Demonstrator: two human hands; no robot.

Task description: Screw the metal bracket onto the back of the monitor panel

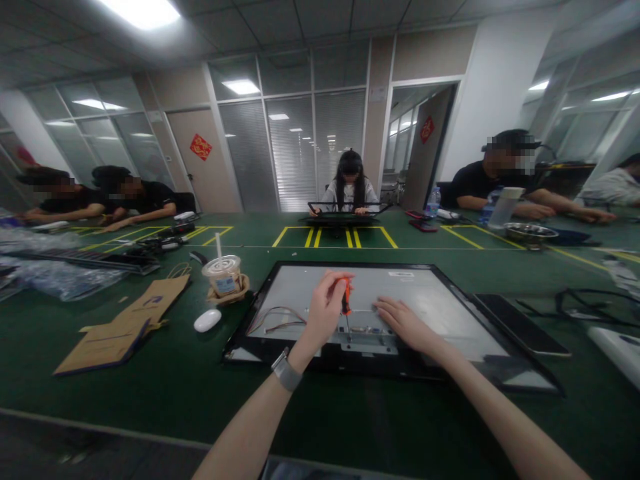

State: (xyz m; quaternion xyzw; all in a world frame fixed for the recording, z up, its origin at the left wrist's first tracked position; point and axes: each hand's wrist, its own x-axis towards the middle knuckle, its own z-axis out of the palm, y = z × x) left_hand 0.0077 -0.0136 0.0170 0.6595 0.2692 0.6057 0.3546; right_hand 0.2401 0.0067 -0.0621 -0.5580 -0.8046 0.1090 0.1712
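Observation:
A flat display panel [440,297] with a black frame and grey metal back lies on the green table before me. My left hand [327,300] is closed around the orange and black handle of a screwdriver [347,300]. The screwdriver stands nearly upright, its shaft reaching down to a metal bracket [367,345] with connectors near the panel's front edge. My right hand [403,322] lies flat on the panel just right of the bracket, fingers stretched out. Thin cables [283,319] run over the panel's left part. The screwdriver's tip is too small to make out.
Left of the panel are a drink cup [223,277] with a straw, a white mouse [207,321] and a brown paper bag [123,327]. A black keyboard-like slab [520,323] lies to the right. Across the table a person [350,183] handles another frame.

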